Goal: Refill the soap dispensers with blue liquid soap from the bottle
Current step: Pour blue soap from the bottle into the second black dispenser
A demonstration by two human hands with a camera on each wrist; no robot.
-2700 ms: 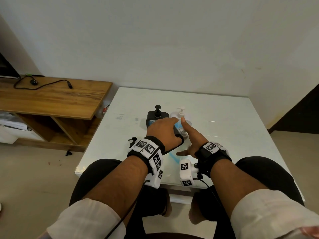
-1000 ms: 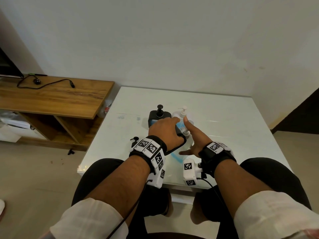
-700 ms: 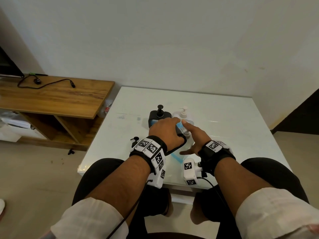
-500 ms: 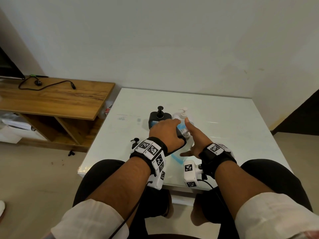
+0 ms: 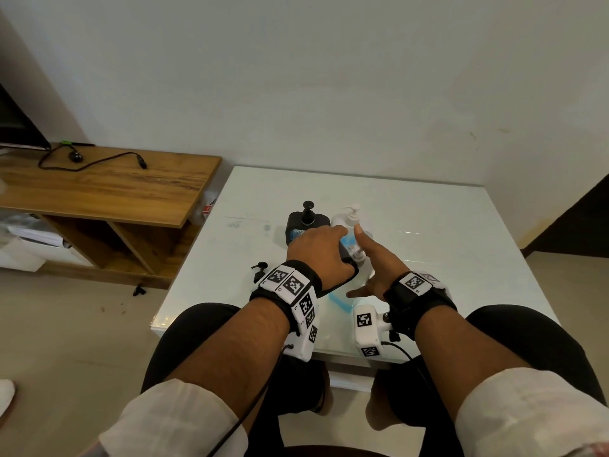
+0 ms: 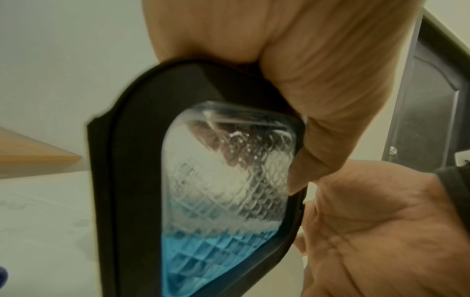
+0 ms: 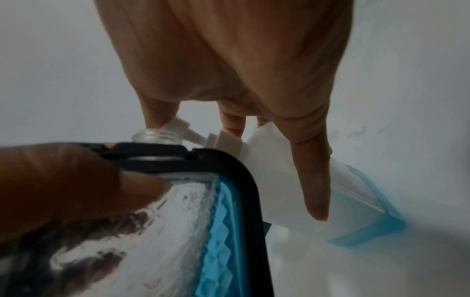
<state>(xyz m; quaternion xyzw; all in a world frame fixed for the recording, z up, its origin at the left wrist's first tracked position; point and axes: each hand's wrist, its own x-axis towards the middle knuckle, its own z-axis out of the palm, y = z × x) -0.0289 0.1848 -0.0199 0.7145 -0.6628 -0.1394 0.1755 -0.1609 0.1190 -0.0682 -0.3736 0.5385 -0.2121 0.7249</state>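
My left hand grips a black-framed glass dispenser near its top. The dispenser's neck is open and blue soap fills its lower part. My right hand holds a white soap bottle tilted, its pump nozzle at that neck. The thumb lies along the bottle, and in the head view the index finger points up. The bottle's blue base shows between my wrists. In the left wrist view the right palm sits beside the dispenser.
On the white glass table, a second black dispenser with its pump and a white pump bottle stand just behind my hands. A loose black pump lies left of my left wrist. A wooden shelf with a cable stands to the left.
My right index finger dipped down at the bottle's pump and has come back up. Both hands stay where they were, on the dispenser and the bottle.
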